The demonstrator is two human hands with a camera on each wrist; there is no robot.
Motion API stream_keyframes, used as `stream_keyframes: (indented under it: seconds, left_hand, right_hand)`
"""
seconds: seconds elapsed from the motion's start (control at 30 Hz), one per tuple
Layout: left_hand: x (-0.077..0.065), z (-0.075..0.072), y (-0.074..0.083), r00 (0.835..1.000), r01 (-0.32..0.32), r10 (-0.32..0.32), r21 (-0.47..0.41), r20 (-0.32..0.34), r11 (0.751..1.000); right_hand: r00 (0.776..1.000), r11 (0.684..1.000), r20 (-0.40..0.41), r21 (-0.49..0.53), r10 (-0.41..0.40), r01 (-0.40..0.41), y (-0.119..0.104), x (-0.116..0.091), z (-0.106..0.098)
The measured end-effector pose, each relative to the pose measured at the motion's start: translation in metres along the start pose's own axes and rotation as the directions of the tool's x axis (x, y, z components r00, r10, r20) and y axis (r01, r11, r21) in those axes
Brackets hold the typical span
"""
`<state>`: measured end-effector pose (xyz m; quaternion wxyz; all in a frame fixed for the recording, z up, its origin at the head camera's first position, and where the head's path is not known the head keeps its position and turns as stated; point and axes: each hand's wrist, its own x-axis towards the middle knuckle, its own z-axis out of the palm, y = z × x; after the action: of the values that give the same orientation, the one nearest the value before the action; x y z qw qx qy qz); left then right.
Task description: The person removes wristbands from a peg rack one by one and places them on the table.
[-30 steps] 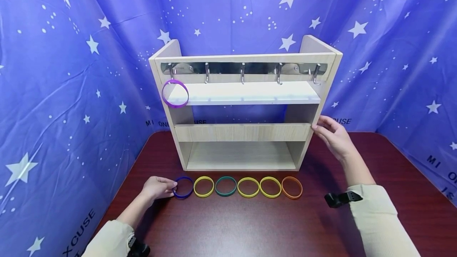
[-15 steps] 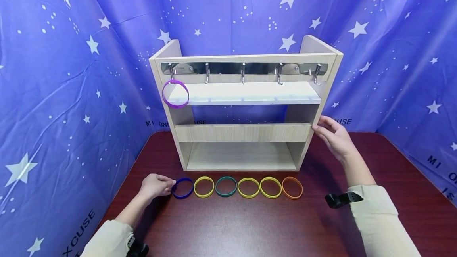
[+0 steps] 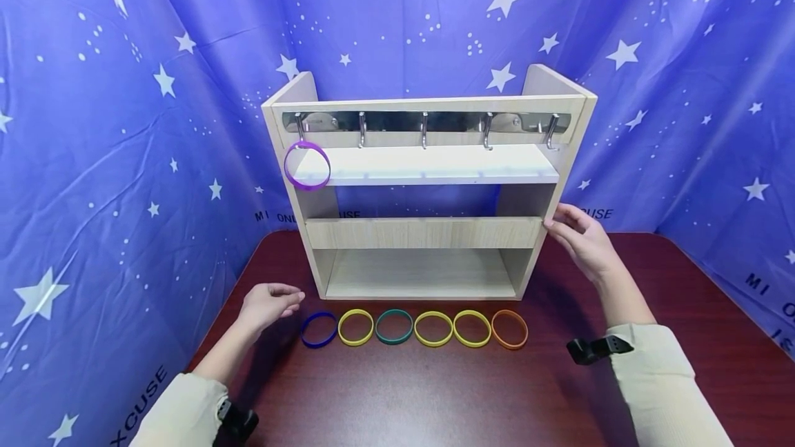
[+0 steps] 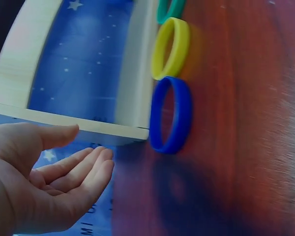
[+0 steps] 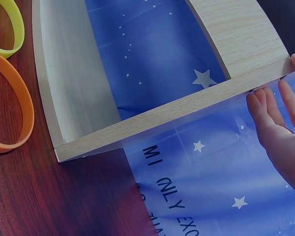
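My left hand (image 3: 267,305) hovers over the table's left part, holding nothing, fingers loosely extended. Just right of and below its fingertips lies a blue silicone wristband (image 3: 318,345), also clear in the left wrist view. At the wooden shelf's (image 3: 422,233) right side is my right hand (image 3: 580,240). Its thumb touches the front edge of the side panel and its fingertips rest against the outer face. A purple wristband (image 3: 308,187) hangs on the leftmost metal hook.
In a row right of the blue band lie a yellow band (image 3: 356,343), a teal band (image 3: 394,341), two more yellow bands and an orange band (image 3: 509,347). Other hooks (image 3: 362,131) line the shelf's top rail. A blue star-patterned curtain (image 3: 404,19) surrounds the dark red table (image 3: 404,392).
My left hand has let go of the blue wristband and moved up and slightly left from it. The blue band stays at the row's left end. My right hand has stayed at the shelf.
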<state>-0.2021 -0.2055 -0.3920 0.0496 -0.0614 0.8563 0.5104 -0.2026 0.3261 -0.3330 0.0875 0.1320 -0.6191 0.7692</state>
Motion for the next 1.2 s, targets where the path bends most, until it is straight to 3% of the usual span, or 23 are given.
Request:
stream_keyframes:
  seconds: [0.2,0.4,0.53,0.57,0.67,0.77,0.8,0.9,1.2]
  left_hand:
    - [0.000,-0.009,0.021,0.997,-0.074,0.076,-0.040,0.029,0.996]
    - [-0.003,-0.020,0.047,0.993,-0.117,0.118,-0.033,0.010,0.993]
    - [0.000,-0.026,0.057,0.985,-0.170,0.170,-0.121,-0.009,0.978]
    - [0.009,-0.027,0.051,0.974,-0.223,0.225,-0.190,-0.009,0.956]
    - [0.010,-0.030,0.058,0.962,-0.269,0.274,-0.273,-0.021,0.924]
    - [0.004,-0.031,0.072,0.955,-0.295,0.294,-0.301,-0.052,0.907]
    - [-0.007,-0.030,0.085,0.962,-0.274,0.264,-0.270,-0.073,0.923]
    - [-0.015,-0.031,0.100,0.948,-0.316,0.291,-0.295,-0.128,0.902]
    - [-0.019,-0.034,0.127,0.890,-0.455,0.377,-0.455,-0.255,0.766]
  right_hand:
    - [1.000,1.000,0.002,0.002,-0.003,0.003,0.001,-0.001,-0.001]
    - [1.000,1.000,-0.001,-0.010,0.000,0.000,0.002,-0.002,-0.001]
    - [1.000,1.000,-0.003,-0.004,-0.001,0.001,0.002,-0.002,-0.001]
    - [1.000,1.000,-0.002,-0.002,-0.004,0.004,0.002,-0.002,-0.001]
    - [1.000,1.000,-0.001,-0.003,-0.009,0.009,0.002,-0.002,-0.001]
    - [1.000,1.000,-0.003,-0.008,-0.007,0.007,0.001,-0.002,0.000]
    - [1.000,1.000,-0.002,-0.011,-0.005,0.005,0.000,-0.002,0.000]
    - [1.000,1.000,0.001,-0.026,-0.001,0.001,-0.001,-0.002,0.001]
    - [1.000,0.998,0.003,-0.055,0.001,0.000,-0.002,-0.001,0.002]
